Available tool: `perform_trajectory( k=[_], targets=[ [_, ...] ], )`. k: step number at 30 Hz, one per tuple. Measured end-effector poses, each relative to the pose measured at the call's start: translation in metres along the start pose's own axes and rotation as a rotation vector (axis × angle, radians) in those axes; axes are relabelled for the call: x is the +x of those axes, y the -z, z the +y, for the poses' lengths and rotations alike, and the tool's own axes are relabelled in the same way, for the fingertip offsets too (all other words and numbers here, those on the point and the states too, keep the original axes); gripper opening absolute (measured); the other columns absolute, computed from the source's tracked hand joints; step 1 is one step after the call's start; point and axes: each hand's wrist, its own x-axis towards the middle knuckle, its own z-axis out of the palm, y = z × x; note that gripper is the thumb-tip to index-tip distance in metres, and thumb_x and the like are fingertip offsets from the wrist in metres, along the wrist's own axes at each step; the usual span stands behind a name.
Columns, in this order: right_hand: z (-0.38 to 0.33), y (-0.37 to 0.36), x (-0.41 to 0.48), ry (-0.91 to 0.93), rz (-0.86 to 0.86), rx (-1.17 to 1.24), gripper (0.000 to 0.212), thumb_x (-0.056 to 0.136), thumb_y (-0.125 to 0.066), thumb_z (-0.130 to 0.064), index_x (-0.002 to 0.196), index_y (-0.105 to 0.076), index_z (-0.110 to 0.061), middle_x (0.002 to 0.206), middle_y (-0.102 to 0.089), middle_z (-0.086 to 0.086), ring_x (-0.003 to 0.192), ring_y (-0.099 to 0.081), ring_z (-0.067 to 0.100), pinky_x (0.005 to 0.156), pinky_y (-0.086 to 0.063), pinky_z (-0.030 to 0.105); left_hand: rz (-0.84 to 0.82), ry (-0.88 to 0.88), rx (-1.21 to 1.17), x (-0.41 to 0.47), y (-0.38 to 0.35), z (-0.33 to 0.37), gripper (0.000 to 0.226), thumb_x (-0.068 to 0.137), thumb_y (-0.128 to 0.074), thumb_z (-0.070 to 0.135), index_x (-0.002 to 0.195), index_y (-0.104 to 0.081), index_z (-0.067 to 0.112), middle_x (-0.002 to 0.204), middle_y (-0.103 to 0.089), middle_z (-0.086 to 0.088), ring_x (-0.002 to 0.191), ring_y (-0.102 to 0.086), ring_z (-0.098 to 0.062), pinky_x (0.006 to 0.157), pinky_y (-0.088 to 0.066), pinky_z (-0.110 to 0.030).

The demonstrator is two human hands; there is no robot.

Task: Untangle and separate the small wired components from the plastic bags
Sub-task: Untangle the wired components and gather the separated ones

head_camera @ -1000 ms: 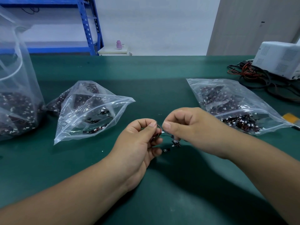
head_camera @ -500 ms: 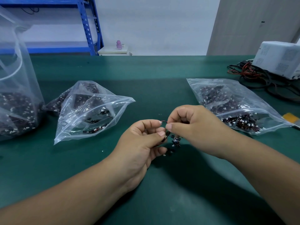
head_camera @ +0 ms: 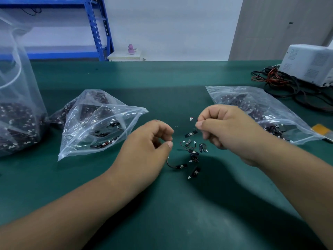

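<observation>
My right hand [head_camera: 228, 127] pinches the wire of one small wired component [head_camera: 191, 133]; its black board hangs below my fingertips and its white connector sticks out above them. My left hand [head_camera: 147, 147] hovers a little to the left with fingers loosely curled, thumb and forefinger apart, nothing visibly in them. Between my hands, several loose wired components [head_camera: 192, 152] lie in a small tangle on the green mat [head_camera: 180, 213]. One component [head_camera: 181, 166] lies apart, its wire running toward my left thumb. An open clear bag [head_camera: 100, 123] lies to the left and another clear bag [head_camera: 261, 112] behind my right hand.
A tall clear bag [head_camera: 16, 105] full of the same parts stands at the far left. A white box-shaped device [head_camera: 310, 64] with a heap of black and red cables [head_camera: 281, 83] sits at the back right. Blue shelving [head_camera: 97, 27] stands beyond the table.
My hands were pinching together on one tangle; they have pulled apart. My left hand let go, and several components now lie on the mat while my right hand keeps one.
</observation>
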Motion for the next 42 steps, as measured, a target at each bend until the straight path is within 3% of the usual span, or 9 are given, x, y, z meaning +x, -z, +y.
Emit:
perform_trajectory(
  k=[3,5,18,24,27,30,34,38,42],
  targets=[
    [0.003,0.009,0.004,-0.046,0.065,0.029,0.024,0.089,-0.060,-0.008,0.069,-0.061,-0.020,0.062,-0.067,0.003,0.042,-0.048,0.013,0.038,-0.033,0.021,-0.223,-0.214,0.601,-0.004,0.008,0.001,0.012,0.090,-0.059,0.041,0.098,-0.063,0.034,0.097,-0.060,0.017,0.094,-0.054,-0.008,0.086,-0.047,-0.030],
    [0.008,0.013,0.007,-0.078,0.097,0.021,0.017,0.089,-0.058,-0.007,0.074,-0.059,-0.015,0.064,-0.069,0.003,0.042,-0.052,0.014,0.037,-0.035,0.022,-0.328,-0.208,0.728,-0.007,0.005,0.004,0.025,0.093,-0.049,0.049,0.104,-0.066,0.034,0.105,-0.059,0.016,0.102,-0.053,-0.012,0.089,-0.047,-0.036],
    [0.034,0.009,0.013,-0.231,0.064,0.047,0.014,0.090,-0.058,-0.009,0.077,-0.059,-0.012,0.060,-0.065,0.004,0.041,-0.050,0.015,0.035,-0.034,0.022,-0.313,-0.194,0.546,-0.013,0.004,0.011,0.021,0.091,-0.055,0.047,0.091,-0.069,0.032,0.096,-0.060,0.017,0.096,-0.054,-0.005,0.087,-0.047,-0.032],
    [0.044,0.005,0.017,-0.248,0.197,0.111,0.017,0.092,-0.057,-0.012,0.075,-0.055,-0.014,0.054,-0.060,0.001,0.038,-0.041,0.016,0.036,-0.029,0.021,-0.233,-0.412,0.303,-0.024,0.004,0.034,0.012,0.087,-0.064,0.033,0.094,-0.070,0.027,0.088,-0.064,0.018,0.084,-0.054,0.004,0.077,-0.039,-0.008],
    [0.046,0.003,0.017,-0.247,0.193,0.142,0.016,0.092,-0.056,-0.011,0.076,-0.055,-0.012,0.052,-0.058,0.001,0.037,-0.036,0.015,0.037,-0.026,0.018,-0.170,-0.476,0.298,-0.027,0.003,0.037,0.015,0.090,-0.057,0.038,0.096,-0.066,0.029,0.082,-0.060,0.019,0.077,-0.052,0.005,0.075,-0.043,-0.016],
    [0.045,0.003,0.016,-0.229,0.150,0.072,0.019,0.091,-0.059,-0.014,0.072,-0.058,-0.015,0.056,-0.058,0.003,0.037,-0.033,0.012,0.037,-0.024,0.018,-0.160,-0.342,0.674,-0.014,0.009,0.025,0.028,0.091,-0.050,0.048,0.108,-0.063,0.029,0.100,-0.062,0.013,0.095,-0.059,-0.016,0.083,-0.050,-0.038],
    [0.043,0.000,0.011,-0.145,0.101,-0.021,0.024,0.090,-0.064,-0.019,0.067,-0.063,-0.024,0.053,-0.055,-0.005,0.040,-0.033,0.009,0.037,-0.026,0.020,-0.278,-0.003,1.044,0.006,0.020,-0.001,0.051,0.092,-0.028,0.062,0.125,-0.049,0.030,0.124,-0.050,0.013,0.117,-0.048,-0.016,0.095,-0.044,-0.039],
    [0.041,-0.007,0.008,0.002,0.079,-0.110,0.018,0.089,-0.070,-0.018,0.072,-0.064,-0.017,0.052,-0.050,-0.011,0.044,-0.037,0.004,0.042,-0.030,0.014,-0.289,0.023,1.024,0.015,0.023,-0.009,0.050,0.093,-0.020,0.060,0.111,-0.055,0.029,0.110,-0.055,0.010,0.105,-0.055,-0.018,0.085,-0.049,-0.040],
    [0.035,-0.013,0.003,0.217,0.074,-0.236,0.019,0.084,-0.075,-0.016,0.069,-0.066,-0.022,0.065,-0.055,-0.014,0.058,-0.047,0.004,0.057,-0.038,0.014,-0.148,-0.041,1.133,0.019,0.033,0.000,0.034,0.096,-0.037,0.043,0.071,-0.046,0.022,0.071,-0.044,0.006,0.068,-0.053,-0.021,0.057,-0.040,-0.030]
  ],
)
